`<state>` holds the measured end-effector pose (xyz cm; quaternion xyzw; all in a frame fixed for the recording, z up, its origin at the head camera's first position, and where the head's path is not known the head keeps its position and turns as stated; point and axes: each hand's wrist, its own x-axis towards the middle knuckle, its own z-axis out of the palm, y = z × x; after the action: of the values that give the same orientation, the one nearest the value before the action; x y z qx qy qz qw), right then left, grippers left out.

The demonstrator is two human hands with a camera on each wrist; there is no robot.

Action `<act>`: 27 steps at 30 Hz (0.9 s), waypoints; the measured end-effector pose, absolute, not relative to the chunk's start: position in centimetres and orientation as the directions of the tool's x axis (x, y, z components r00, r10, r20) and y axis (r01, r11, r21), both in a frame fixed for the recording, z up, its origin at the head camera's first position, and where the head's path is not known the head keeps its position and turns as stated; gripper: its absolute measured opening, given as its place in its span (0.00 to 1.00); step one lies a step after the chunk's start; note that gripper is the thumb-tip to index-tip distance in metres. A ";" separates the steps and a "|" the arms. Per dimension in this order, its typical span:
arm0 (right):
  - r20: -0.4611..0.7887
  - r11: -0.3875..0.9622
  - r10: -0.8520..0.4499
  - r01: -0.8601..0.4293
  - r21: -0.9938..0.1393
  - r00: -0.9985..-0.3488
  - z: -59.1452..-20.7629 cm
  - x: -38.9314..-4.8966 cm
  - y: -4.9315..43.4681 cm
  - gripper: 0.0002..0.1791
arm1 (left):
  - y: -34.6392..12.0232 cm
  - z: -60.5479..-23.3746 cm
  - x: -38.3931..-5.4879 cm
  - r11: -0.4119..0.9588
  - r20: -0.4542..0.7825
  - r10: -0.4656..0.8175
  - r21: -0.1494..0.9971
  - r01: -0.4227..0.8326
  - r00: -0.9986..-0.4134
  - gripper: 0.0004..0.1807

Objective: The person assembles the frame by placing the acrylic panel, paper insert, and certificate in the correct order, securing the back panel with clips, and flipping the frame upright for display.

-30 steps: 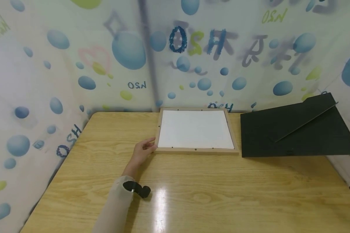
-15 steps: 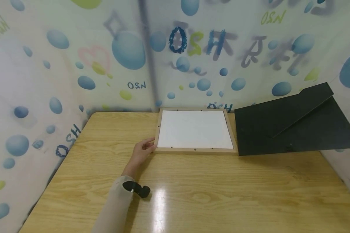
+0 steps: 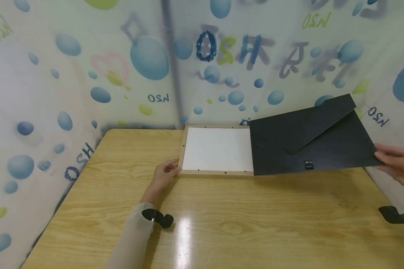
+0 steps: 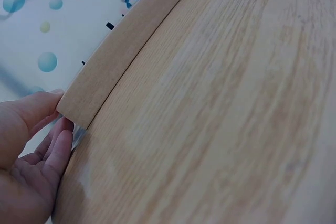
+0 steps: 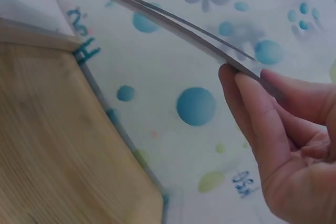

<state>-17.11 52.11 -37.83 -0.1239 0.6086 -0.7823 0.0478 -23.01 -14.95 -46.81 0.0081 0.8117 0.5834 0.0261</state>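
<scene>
Leftward, since half a second ago, my right hand (image 3: pixel 397 162) has brought the one black board (image 3: pixel 277 136), so that it now hides the right end of the one wooden frame (image 3: pixel 215 173); my left hand (image 3: pixel 164 173) and the frame have stayed put. I count two hands, two black wrist straps, one on my left wrist (image 3: pixel 149 214) and one on my right, and one white sheet (image 3: pixel 219 149) lying inside the frame. On the board's face I see one slanting flap (image 3: pixel 330 116) and one small metal fitting (image 3: pixel 308 164) near the lower edge. Two small dark tabs show clearly along the frame in my left wrist view.

My right hand pinches the board's far right edge, thumb on one face and fingers on the other; the board reaches out to the left of that hand, tilted and raised above the table (image 3: pixel 202 209) at that end. Whether its left end touches the frame, I cannot tell. My left hand pinches the frame's near left corner, thumb above and fingers against its end, so the frame lies just to the right of that hand, flat on the wood-grain tabletop.
</scene>
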 end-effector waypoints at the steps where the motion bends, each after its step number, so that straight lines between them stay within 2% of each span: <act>1: 0.042 -0.380 -0.175 0.029 -0.924 -0.984 -37.7 -17.4 51.3 0.23 | -15.0 -46.8 -23.0 0.319 -0.031 0.045 0.948 -0.015 -0.998 0.22; 4: -0.002 -0.416 -0.182 0.079 -0.906 -0.983 -37.0 -17.3 48.4 0.22 | -15.1 -46.8 -23.0 0.314 -0.032 0.045 0.949 -0.016 -0.998 0.22; 6: -0.046 -0.451 -0.183 0.125 -0.884 -0.982 -35.0 -16.3 44.3 0.21 | -15.1 -46.8 -23.0 0.313 -0.031 0.047 0.950 -0.015 -0.998 0.22; 9: -0.046 -0.541 -0.268 0.190 -0.819 -0.962 -35.3 -16.9 42.5 0.22 | -15.1 -46.8 -23.0 0.320 -0.031 0.044 0.947 -0.015 -0.999 0.22; 13: -0.020 -0.588 -0.354 0.239 -0.773 -0.935 -36.3 -17.9 40.5 0.22 | -15.1 -46.7 -23.0 0.321 -0.028 0.043 0.947 -0.013 -0.999 0.21; 19: -0.025 -0.614 -0.393 0.283 -0.737 -0.919 -37.9 -19.2 37.5 0.22 | -15.0 -46.6 -22.9 0.311 -0.030 0.051 0.950 -0.013 -0.998 0.21; 27: -0.105 -0.568 -0.360 0.307 -0.764 -0.927 -39.0 -20.4 33.9 0.22 | -14.9 -46.6 -22.9 0.325 -0.031 0.053 0.946 -0.012 -0.998 0.21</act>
<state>-20.37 33.88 -38.99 -0.0312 0.4248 -0.8849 0.1885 -22.88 -14.93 -46.63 0.0125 0.8134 0.5809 0.0283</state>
